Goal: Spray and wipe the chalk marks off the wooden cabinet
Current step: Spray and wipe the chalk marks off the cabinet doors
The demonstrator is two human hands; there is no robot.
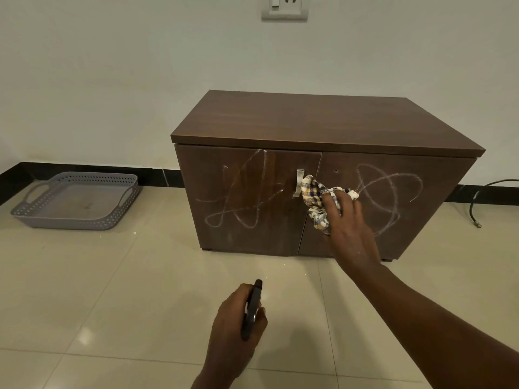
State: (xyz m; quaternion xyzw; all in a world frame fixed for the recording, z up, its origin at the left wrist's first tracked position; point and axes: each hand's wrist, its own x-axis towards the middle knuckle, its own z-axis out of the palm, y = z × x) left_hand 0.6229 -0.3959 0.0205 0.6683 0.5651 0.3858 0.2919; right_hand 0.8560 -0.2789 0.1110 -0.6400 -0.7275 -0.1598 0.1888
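Note:
A low dark wooden cabinet with two doors stands against the wall. White chalk scribbles cover the left door and the right door. My right hand grips a crumpled checked cloth and holds it against the cabinet front where the doors meet, just right of the metal handle. My left hand is lower, over the floor in front of the cabinet, curled round the dark head of a spray bottle. The bottle's body is hidden under the hand.
A grey perforated plastic tray lies on the tiled floor at the left by the wall. A dark cable trails on the floor right of the cabinet. A wall socket is above.

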